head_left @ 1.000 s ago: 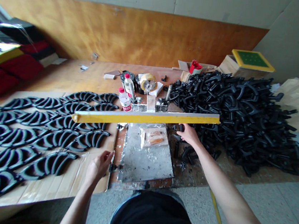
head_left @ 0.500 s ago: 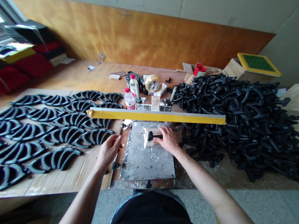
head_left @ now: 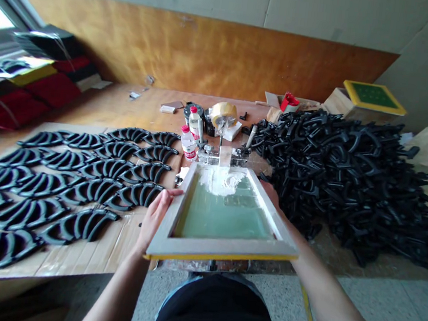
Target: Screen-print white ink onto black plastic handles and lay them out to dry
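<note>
A screen printing frame with pale rails, a yellow front edge and green mesh is lowered over the metal base plate, which it hides. White ink lies along the far end of the mesh. My left hand is at the frame's left rail, with a finger lapping onto the rail and others partly out of sight. Beyond the right rail, only a small part of my right hand shows; its fingers are hidden. The black handle-like part seen on the plate earlier is covered by the frame.
Curved black handles lie in rows on cardboard at left. A big heap of black parts is at right. Behind the frame stand bottles, a tape roll and the hinge clamp.
The frame has swung down from its raised, edge-on position and now covers the plate. My right hand has moved right, off the black part, and my left hand has come to the frame's rail.
</note>
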Action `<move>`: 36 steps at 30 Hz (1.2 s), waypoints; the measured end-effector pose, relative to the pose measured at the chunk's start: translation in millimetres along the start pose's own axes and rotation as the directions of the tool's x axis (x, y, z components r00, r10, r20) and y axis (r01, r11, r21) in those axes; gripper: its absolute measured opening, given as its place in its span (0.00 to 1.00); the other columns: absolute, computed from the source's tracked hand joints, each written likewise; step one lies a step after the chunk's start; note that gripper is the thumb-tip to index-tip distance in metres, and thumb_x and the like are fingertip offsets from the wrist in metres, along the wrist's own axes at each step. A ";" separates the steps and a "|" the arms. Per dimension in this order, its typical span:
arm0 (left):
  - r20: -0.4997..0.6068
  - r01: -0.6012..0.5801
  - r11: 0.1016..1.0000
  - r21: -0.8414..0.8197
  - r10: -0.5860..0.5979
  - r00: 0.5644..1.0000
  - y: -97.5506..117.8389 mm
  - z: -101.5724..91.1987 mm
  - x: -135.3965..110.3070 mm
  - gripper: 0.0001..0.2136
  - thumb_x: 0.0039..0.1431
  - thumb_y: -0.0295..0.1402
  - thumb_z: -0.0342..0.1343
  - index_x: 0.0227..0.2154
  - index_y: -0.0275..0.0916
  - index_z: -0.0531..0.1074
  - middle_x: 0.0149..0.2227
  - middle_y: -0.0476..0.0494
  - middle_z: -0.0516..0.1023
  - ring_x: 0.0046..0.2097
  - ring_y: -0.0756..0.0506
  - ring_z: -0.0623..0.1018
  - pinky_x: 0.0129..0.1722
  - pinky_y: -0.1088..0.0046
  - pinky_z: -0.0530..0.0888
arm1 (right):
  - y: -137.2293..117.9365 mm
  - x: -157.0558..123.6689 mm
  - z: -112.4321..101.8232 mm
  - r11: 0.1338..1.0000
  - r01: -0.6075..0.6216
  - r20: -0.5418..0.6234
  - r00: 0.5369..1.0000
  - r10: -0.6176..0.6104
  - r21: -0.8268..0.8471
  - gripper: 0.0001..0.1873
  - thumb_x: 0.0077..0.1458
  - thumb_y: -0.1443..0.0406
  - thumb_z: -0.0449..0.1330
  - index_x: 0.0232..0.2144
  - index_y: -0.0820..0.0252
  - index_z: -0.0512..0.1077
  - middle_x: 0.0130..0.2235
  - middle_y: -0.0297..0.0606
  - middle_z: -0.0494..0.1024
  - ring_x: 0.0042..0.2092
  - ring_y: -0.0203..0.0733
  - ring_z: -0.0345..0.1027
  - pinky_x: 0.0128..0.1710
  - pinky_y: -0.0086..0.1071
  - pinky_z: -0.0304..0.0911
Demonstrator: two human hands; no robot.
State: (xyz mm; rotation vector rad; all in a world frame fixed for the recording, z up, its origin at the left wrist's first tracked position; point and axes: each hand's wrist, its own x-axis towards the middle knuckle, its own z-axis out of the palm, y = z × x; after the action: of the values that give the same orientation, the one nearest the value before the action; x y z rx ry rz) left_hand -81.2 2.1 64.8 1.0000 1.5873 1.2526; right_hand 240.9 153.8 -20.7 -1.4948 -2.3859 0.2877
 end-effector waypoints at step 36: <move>0.055 0.196 0.975 0.110 -0.202 0.978 -43.4 4.6 -9.4 0.34 0.54 0.53 0.54 0.60 0.41 0.64 0.47 0.41 0.79 0.43 0.42 0.79 0.37 0.72 0.74 | -79.6 79.6 -25.1 0.964 0.242 0.023 0.969 -0.246 0.107 0.26 0.56 0.62 0.64 0.57 0.50 0.67 0.48 0.37 0.77 0.46 0.43 0.70 0.46 0.33 0.62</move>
State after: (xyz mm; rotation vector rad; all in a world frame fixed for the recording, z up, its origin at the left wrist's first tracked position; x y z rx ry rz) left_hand -77.4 -13.0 22.9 0.9110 1.6702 1.0000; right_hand 150.9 191.0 41.2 -1.1449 -2.5088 0.3760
